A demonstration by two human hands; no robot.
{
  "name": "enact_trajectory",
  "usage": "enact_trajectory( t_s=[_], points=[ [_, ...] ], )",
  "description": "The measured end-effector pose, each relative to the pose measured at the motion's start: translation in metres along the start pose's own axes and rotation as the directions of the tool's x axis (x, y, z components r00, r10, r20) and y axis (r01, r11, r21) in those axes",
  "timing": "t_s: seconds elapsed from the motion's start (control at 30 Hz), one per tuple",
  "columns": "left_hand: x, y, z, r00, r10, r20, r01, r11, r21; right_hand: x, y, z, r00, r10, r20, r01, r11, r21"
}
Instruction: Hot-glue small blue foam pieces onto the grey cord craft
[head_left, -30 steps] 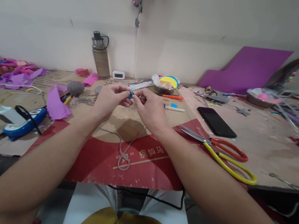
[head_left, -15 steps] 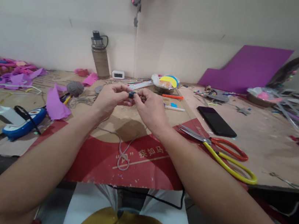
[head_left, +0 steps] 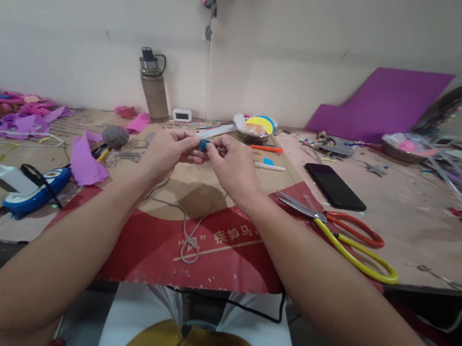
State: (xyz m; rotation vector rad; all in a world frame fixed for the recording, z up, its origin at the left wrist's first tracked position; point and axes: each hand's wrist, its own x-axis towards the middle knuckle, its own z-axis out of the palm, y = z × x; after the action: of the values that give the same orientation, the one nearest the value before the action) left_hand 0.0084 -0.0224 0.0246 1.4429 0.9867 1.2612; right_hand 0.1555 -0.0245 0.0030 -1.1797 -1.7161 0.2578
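Observation:
My left hand (head_left: 167, 152) and my right hand (head_left: 234, 165) meet above the middle of the table, fingers pinched together on a small blue piece (head_left: 203, 145) held between them. A grey yarn strand (head_left: 191, 230) hangs down from the hands and loops on the red and brown cardboard sheet (head_left: 203, 249). It trails left toward a grey yarn ball (head_left: 116, 135). What the blue piece is stays too small to tell.
Large scissors with red and yellow handles (head_left: 342, 237) lie right of my right arm, a black phone (head_left: 334, 186) behind them. A water bottle (head_left: 153, 86), a small clock (head_left: 182, 114) and a metal bowl (head_left: 256, 131) stand at the back. Purple scraps (head_left: 84, 161) lie left.
Both hands stay pinched on the blue piece and have shifted only slightly; the fingers work it a little. Nothing else on the table has moved.

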Motion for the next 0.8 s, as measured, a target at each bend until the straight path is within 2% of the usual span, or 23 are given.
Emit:
enact_trajectory(
  t_s=[0.13, 0.57, 0.8],
  points=[
    [0.0005, -0.0007, -0.0012, 1.000, -0.011, 0.005, 0.011, 1.000, 0.003, 0.0000, 0.0008, 0.0009, 1.000, -0.010, -0.013, 0.010, 1.000, 0.006],
    [0.0015, -0.0036, 0.0012, 0.997, 0.022, -0.076, -0.015, 0.996, 0.087, -0.0014, -0.0009, 0.0006, 1.000, -0.012, 0.007, 0.012, 0.999, -0.046],
    [0.0014, -0.0041, 0.0037, 0.995, -0.024, -0.092, 0.031, 0.996, 0.079, -0.0002, 0.0011, 0.0016, 1.000, 0.016, 0.009, -0.016, 0.999, -0.032]
  ],
)
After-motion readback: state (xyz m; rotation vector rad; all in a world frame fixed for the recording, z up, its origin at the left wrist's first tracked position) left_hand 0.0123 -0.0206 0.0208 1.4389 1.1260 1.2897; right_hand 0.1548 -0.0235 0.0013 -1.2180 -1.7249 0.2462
